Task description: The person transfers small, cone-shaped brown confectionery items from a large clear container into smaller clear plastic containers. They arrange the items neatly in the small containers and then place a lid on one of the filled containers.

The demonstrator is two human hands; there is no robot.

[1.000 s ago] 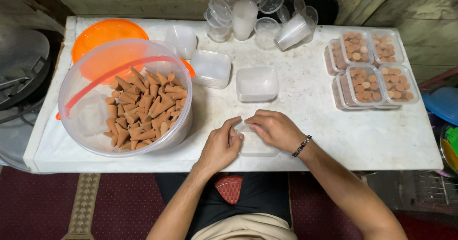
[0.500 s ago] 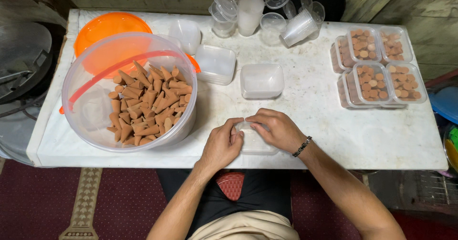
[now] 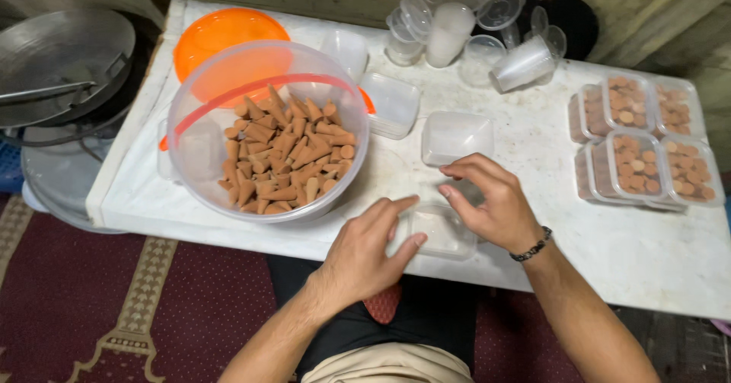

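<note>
Both hands work over a small clear plastic container (image 3: 440, 231) that sits on the white table (image 3: 533, 147) at its near edge, right in front of the person. The left hand (image 3: 365, 253) lies flat beside the container's left end, fingers loosely spread rather than curled, with the thumb and index finger touching the rim; it presses or steadies more than it grasps. The right hand (image 3: 491, 204) hovers over the container's far right corner with the fingers bent and slightly apart, fingertips pointing left; whether they pinch a thin clear lid or merely touch the rim cannot be told, since the plastic is transparent there. A dark beaded bracelet (image 3: 531, 247) rings the right wrist. Just beyond the right hand's fingertips, another empty clear container (image 3: 457, 135) rests on the table, close but apart from the fingers. To the left of the left hand, and near it, stands a large clear round tub (image 3: 190, 147) holding a heap of brown cone-shaped pieces (image 3: 285, 154), with an orange lid (image 3: 221, 36) behind it. Farther off beyond both hands, more empty clear trays (image 3: 392, 105) lie beside the tub and a cluster of clear plastic cups (image 3: 472, 33) lines the table's far edge. Well to the right of the right hand, several closed clear boxes filled with brown pieces (image 3: 640, 143) sit stacked together.
</note>
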